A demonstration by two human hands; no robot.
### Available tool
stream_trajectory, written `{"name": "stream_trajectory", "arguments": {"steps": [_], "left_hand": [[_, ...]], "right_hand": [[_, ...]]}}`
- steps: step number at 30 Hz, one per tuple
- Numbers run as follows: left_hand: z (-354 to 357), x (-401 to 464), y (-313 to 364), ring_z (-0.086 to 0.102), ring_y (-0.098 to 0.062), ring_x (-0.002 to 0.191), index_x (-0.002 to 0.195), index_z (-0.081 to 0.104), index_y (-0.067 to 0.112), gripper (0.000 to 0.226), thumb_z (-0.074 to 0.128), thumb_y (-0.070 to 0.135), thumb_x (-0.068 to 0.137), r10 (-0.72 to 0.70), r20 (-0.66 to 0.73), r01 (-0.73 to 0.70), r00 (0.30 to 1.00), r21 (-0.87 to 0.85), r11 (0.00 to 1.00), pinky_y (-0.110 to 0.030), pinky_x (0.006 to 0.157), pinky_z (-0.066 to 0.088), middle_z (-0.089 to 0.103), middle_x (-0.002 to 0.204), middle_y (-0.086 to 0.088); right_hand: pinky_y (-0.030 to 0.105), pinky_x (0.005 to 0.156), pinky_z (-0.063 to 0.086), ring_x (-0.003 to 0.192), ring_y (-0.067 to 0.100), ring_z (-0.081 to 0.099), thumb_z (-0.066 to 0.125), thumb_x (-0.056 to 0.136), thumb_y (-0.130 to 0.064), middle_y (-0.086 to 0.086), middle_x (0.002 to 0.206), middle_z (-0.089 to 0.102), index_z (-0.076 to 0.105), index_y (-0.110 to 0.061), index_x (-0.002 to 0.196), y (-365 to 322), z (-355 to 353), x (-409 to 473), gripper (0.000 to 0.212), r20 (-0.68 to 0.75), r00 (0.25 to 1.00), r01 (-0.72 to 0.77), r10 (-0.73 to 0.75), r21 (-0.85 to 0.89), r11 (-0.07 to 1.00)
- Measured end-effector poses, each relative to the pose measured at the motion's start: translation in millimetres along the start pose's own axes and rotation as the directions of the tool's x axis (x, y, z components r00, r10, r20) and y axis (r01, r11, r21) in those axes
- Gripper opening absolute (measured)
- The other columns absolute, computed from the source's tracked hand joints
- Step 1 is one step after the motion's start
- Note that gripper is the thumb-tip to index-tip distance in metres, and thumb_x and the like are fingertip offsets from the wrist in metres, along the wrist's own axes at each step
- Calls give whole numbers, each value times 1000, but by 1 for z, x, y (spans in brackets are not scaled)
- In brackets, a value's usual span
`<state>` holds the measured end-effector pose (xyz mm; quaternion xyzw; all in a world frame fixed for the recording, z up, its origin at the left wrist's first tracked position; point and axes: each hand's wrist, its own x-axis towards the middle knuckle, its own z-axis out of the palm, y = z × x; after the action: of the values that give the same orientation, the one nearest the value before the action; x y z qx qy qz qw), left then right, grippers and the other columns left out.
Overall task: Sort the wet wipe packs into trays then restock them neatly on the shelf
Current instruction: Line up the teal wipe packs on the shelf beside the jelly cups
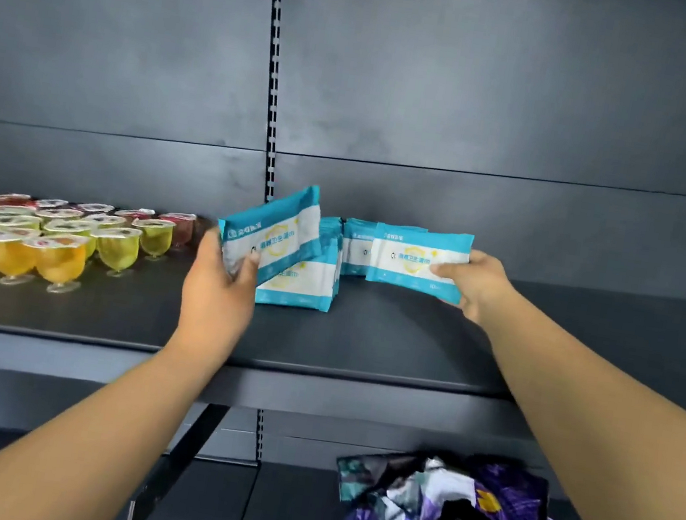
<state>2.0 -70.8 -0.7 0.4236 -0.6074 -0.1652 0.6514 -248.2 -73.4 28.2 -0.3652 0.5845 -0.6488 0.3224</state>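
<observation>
We are at the restocking stage, on the dark shelf (409, 339), where two short rows of wet wipe packs (306, 285) already stand (no trays are in view). Our left hand (218, 286) pinches a tilted pack (274, 232) above the left row, and our right hand (472, 284) grips an upright pack (416, 261) fronting the right row. How many remain we cannot tell.
</observation>
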Motion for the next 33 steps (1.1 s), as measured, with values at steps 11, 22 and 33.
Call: {"name": "stream_trajectory", "arguments": {"steps": [11,22,33], "left_hand": [[10,19,-29,54,-10,92,104,43,21,19,52,9,92,-109,86,116,990,-78,990,-12,71,37,54,100,8],[8,14,-24,49,-8,86,116,47,10,24,51,8,93,-93,83,95,992,-19,995,2,54,33,50,95,9],[6,12,-15,53,-19,113,138,30,8,51,54,12,92,-42,337,46,941,-5,999,-20,91,39,53,116,3]], "right_hand": [[39,96,47,105,29,61,66,80,2,15,117,63,62,0,114,41,41,102,34,-152,985,36,-77,-257,966],[32,90,41,118,29,50,67,82,-38,12,132,50,46,-8,130,27,38,98,60,-174,974,8,-147,-620,784],[32,85,53,87,14,67,66,82,-2,-4,92,70,62,-16,102,-8,69,-27,25,557,830,104,16,-182,978]]}}
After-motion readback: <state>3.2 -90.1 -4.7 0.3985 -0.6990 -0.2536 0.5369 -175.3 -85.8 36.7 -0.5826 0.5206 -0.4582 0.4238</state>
